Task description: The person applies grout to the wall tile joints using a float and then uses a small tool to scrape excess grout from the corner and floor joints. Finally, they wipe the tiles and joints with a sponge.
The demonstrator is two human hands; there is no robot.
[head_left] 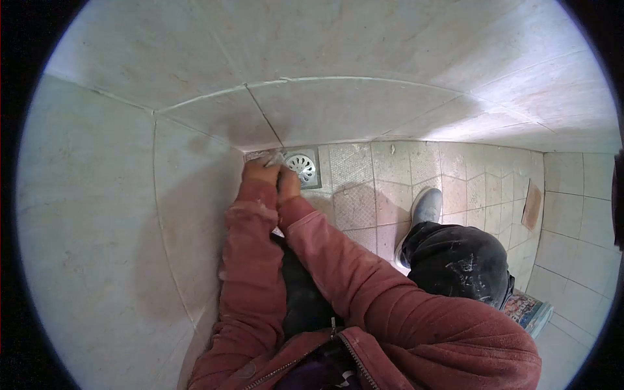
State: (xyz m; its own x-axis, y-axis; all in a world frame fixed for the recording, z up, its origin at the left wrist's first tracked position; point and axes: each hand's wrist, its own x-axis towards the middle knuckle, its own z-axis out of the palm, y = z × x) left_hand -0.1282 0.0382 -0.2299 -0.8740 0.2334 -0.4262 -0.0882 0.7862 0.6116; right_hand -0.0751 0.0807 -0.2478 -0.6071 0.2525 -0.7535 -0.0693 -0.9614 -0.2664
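Both hands are low in the floor corner, close together beside a round metal floor drain (301, 168) with slots, set in a square plate. My left hand (261, 170) is against the corner, its fingers bent around a pale crumpled piece (277, 158) that could be cloth or plastic. My right hand (288, 184) lies right of it, at the drain's left edge. Its fingers look curled together and point down; whatever is in them is hidden. Dusty red sleeves cover both forearms.
Tiled walls rise close on the left (91, 214) and ahead (364, 107). Textured floor tiles (351, 166) stretch right, where my grey shoe (427, 207) rests. Farther right a brown flat piece (532, 205) leans at the wall. Behind my knee is a colourful box-like object (525, 311).
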